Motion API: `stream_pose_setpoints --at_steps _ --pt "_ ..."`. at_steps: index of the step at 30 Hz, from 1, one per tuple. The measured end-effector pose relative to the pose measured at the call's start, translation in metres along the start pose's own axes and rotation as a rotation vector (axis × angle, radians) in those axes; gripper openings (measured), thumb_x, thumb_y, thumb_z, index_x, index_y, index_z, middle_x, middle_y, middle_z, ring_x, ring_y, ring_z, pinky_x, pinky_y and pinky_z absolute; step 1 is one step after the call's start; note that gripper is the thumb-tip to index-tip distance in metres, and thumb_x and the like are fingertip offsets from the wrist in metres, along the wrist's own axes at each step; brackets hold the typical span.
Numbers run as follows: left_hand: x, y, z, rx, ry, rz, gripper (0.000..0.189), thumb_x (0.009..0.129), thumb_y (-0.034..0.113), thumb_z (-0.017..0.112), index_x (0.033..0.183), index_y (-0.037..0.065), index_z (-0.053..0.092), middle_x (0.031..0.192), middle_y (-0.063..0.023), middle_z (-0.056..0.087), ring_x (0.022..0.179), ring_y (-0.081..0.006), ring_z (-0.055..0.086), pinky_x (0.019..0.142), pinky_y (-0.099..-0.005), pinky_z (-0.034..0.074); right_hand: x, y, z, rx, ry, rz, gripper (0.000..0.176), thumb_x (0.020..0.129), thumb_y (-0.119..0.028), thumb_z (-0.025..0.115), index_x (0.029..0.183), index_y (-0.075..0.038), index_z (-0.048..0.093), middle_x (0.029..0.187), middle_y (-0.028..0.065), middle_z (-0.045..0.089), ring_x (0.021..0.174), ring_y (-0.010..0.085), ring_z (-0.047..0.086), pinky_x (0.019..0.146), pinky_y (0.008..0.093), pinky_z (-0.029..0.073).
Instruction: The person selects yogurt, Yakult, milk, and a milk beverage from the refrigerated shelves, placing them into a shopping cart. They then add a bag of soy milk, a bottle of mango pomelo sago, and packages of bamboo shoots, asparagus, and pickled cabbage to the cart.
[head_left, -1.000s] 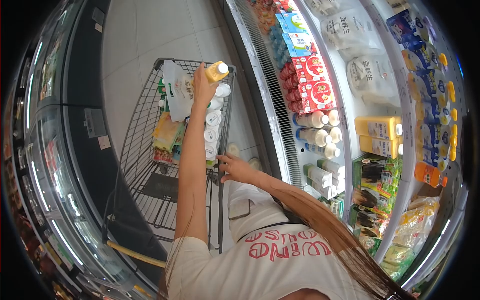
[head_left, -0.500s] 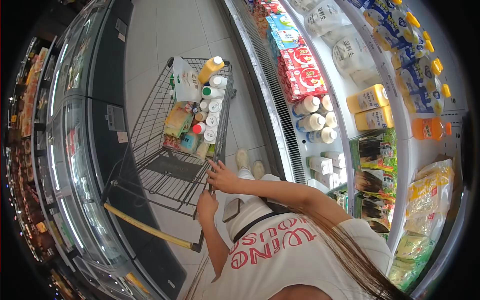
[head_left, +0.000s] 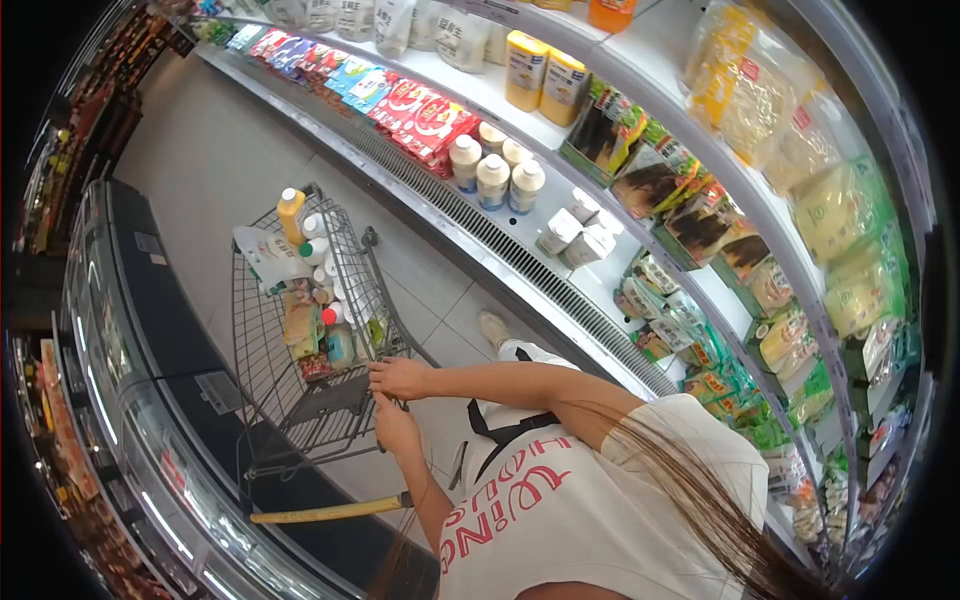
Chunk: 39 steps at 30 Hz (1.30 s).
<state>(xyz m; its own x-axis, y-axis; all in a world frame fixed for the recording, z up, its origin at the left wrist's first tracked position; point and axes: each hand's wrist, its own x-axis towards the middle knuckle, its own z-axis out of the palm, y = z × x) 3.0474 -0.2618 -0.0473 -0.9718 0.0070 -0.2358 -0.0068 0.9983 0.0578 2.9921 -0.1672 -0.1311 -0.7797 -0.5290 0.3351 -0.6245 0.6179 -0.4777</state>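
Observation:
A wire shopping cart [head_left: 258, 385] stands left of my body. My right hand [head_left: 402, 379] reaches across and rests closed over the cart's near side rim. Just below it, my left hand [head_left: 397, 428] is closed at the same rim, its fingertips partly hidden. In the cart lie a white bag [head_left: 268, 258], a bottle of yellow drink [head_left: 291, 214], several white bottles, one with a red cap [head_left: 332, 314], and packaged food [head_left: 303, 325]. The yellow handle [head_left: 330, 512] is untouched.
A lit refrigerated shelf [head_left: 440, 210] runs along the right, with red cartons [head_left: 425, 118], white bottles [head_left: 492, 182], yellow bottles [head_left: 563, 88] and bagged food [head_left: 840, 215]. Dark freezer cases [head_left: 165, 300] line the left. Tiled floor [head_left: 215, 130] lies between them.
The view has turned toward the shelf, showing more bagged goods. The cart appears lower and further left. My right hand's fingers, spread before, are now closer together over the rim.

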Motion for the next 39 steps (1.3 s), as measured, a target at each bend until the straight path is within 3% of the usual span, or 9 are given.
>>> stream_pose_setpoints --at_steps 3,8,19,22,29,31,32,35,39 --pt "-0.013 -0.005 0.005 0.047 0.042 0.031 0.042 0.082 0.01 0.062 0.119 0.004 0.043 0.09 -0.0196 0.066 0.083 -0.0378 0.065 0.069 -0.0481 0.051 -0.008 -0.008 0.024 0.056 0.154 0.048 0.016 0.079 -0.021 0.06 0.09 -0.01 0.055 0.1 0.0068 0.054 0.12 0.0268 0.044 0.088 0.0385 0.047" --pt "-0.027 -0.023 0.017 0.056 0.033 0.064 0.034 0.085 0.014 0.058 0.115 0.006 0.045 0.091 -0.0202 0.066 0.084 -0.0383 0.064 0.069 -0.048 0.05 -0.024 -0.034 0.037 0.07 0.303 0.056 0.012 0.078 -0.017 0.059 0.084 -0.007 0.054 0.095 0.007 0.055 0.117 0.0295 0.046 0.087 0.0353 0.05" --pt "-0.099 -0.04 0.036 0.026 0.053 0.088 0.037 0.084 0.012 0.057 0.118 0.006 0.047 0.095 -0.0203 0.066 0.086 -0.0393 0.064 0.072 -0.0479 0.05 -0.072 -0.085 0.058 0.096 0.215 0.121 0.016 0.081 -0.02 0.06 0.089 -0.007 0.057 0.105 0.0087 0.056 0.126 0.0313 0.042 0.084 0.0373 0.052" --pt "-0.127 -0.045 0.047 0.019 0.097 0.133 0.037 0.082 0.008 0.056 0.119 0.007 0.048 0.093 -0.0196 0.067 0.084 -0.0389 0.064 0.07 -0.0472 0.05 -0.094 -0.101 0.067 0.104 0.263 0.096 0.014 0.08 -0.017 0.058 0.086 -0.006 0.052 0.101 0.0111 0.053 0.123 0.0335 0.044 0.083 0.038 0.053" --pt "-0.192 -0.039 0.056 0.068 0.056 0.063 0.043 0.076 0.001 0.061 0.117 0.004 0.05 0.095 -0.0163 0.066 0.084 -0.0375 0.064 0.071 -0.0453 0.051 -0.174 -0.148 0.039 0.063 -0.018 0.165 0.034 0.083 -0.015 0.06 0.112 -0.002 0.05 0.128 0.0143 0.047 0.118 0.035 0.049 0.085 0.0399 0.051" --pt "-0.209 -0.045 0.076 0.022 0.189 0.152 0.045 0.073 0.0 0.063 0.116 0.003 0.05 0.098 -0.0171 0.065 0.087 -0.0368 0.063 0.073 -0.0442 0.051 -0.201 -0.157 0.015 0.059 -0.167 0.194 0.042 0.083 -0.013 0.061 0.119 -0.001 0.046 0.135 0.0171 0.043 0.112 0.0373 0.053 0.085 0.041 0.051" --pt "-0.215 -0.053 0.083 0.012 0.257 0.191 0.045 0.072 0.0 0.064 0.116 0.002 0.05 0.1 -0.0175 0.064 0.088 -0.0364 0.063 0.073 -0.0437 0.051 -0.212 -0.157 0.018 0.142 -0.163 0.221 0.044 0.081 -0.012 0.063 0.12 -0.001 0.045 0.136 0.0188 0.042 0.109 0.0388 0.055 0.085 0.0417 0.05" --pt "-0.241 -0.05 0.089 0.052 0.174 0.104 0.043 0.071 0.0 0.064 0.112 0.001 0.051 0.101 -0.0209 0.062 0.092 -0.0354 0.062 0.076 -0.0423 0.051 -0.241 -0.165 -0.01 0.233 -0.213 0.311 0.05 0.08 -0.012 0.064 0.124 0.0 0.043 0.137 0.0216 0.039 0.104 0.0408 0.056 0.086 0.0422 0.049" --pt "-0.276 -0.042 0.093 0.064 0.143 0.08 0.035 0.075 0.005 0.062 0.107 -0.001 0.052 0.097 -0.0218 0.062 0.086 -0.036 0.063 0.072 -0.044 0.051 -0.257 -0.154 0.013 0.083 -0.093 0.249 0.055 0.078 -0.012 0.066 0.127 -0.002 0.042 0.138 0.0175 0.037 0.104 0.0411 0.057 0.079 0.0454 0.052"
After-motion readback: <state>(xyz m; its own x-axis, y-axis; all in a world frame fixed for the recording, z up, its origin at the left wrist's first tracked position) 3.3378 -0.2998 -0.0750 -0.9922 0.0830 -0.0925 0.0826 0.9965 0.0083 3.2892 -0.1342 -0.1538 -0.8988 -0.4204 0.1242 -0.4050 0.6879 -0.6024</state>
